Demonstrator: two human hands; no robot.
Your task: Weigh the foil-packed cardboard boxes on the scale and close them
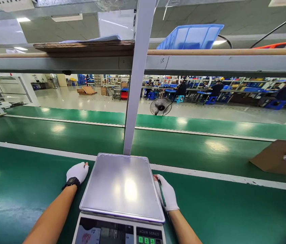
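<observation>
A weighing scale [119, 186] with a flat metal pan stands in front of me, its display and green number keys at the near edge. Left of the pan, my left hand [77, 173] rests by the green surface in a white glove with bare fingertips, a black watch [71, 183] at its wrist. Its fingers are curled, and whatever they may hold is hidden. At the pan's right edge, my right hand [167, 193], gloved alike, is closed around a slim dark green pen [162, 193]. Nothing lies on the pan.
Green conveyor belts [56, 130] run across, divided by pale strips. A grey post [137, 78] rises behind the scale to a shelf holding a blue bin [191, 36] and a brown board [84, 46]. An open cardboard box [272, 157] sits at right. Beyond are a fan [161, 106] and seated people.
</observation>
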